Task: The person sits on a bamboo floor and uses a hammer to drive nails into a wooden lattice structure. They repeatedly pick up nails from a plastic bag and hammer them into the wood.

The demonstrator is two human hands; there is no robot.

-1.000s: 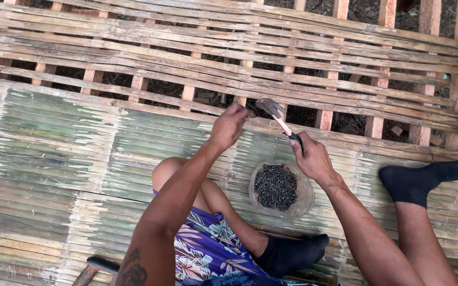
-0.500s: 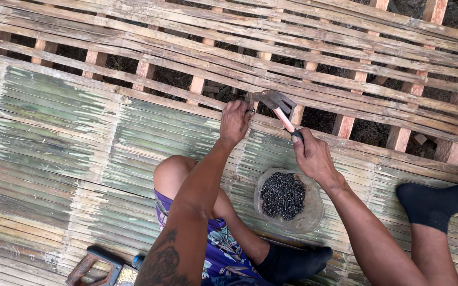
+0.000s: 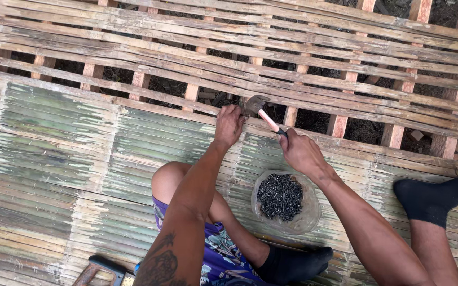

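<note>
Seated on a flattened-bamboo floor [image 3: 54, 137], I grip a hammer [image 3: 261, 112] in my right hand [image 3: 300, 153], fingers closed round its pale handle, the steel head just beyond my knuckles and close beside my left hand [image 3: 230, 123]. That left hand pinches down on a bamboo slat [image 3: 176, 108] at the flooring's edge; whether it holds a nail I cannot tell. Just below my right wrist sits a clear bowl of dark nails [image 3: 282, 198].
</note>
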